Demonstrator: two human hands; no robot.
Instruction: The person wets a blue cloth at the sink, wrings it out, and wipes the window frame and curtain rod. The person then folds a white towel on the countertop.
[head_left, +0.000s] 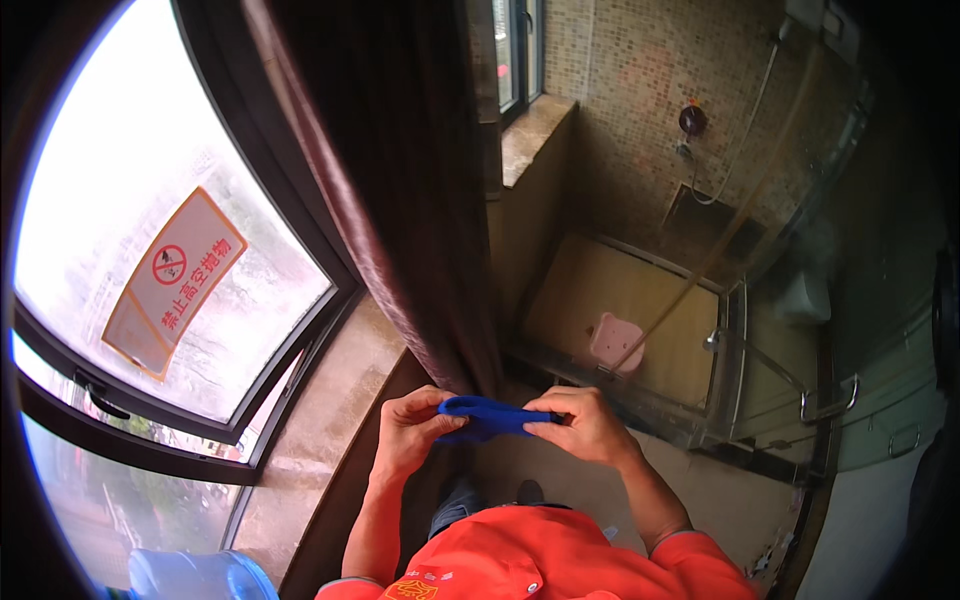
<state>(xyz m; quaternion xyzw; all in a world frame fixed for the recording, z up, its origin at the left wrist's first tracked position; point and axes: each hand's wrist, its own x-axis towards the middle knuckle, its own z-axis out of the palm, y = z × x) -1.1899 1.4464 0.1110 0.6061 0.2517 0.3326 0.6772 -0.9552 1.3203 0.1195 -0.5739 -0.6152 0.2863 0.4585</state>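
Observation:
A folded piece of blue cloth is stretched between my two hands, in front of my red shirt. My left hand pinches its left end between thumb and fingers. At the other end, my right hand grips the cloth the same way. The fabric's upper edge is doubled over and bulges at the left; its lower part hangs in shadow. What kind of cloth article it is cannot be told.
At left, a tilted window bearing a warning sticker stands over a stone sill; a blue clear plastic container is below. A dark curtain hangs ahead. To the right, a glass shower enclosure holds a pink stool.

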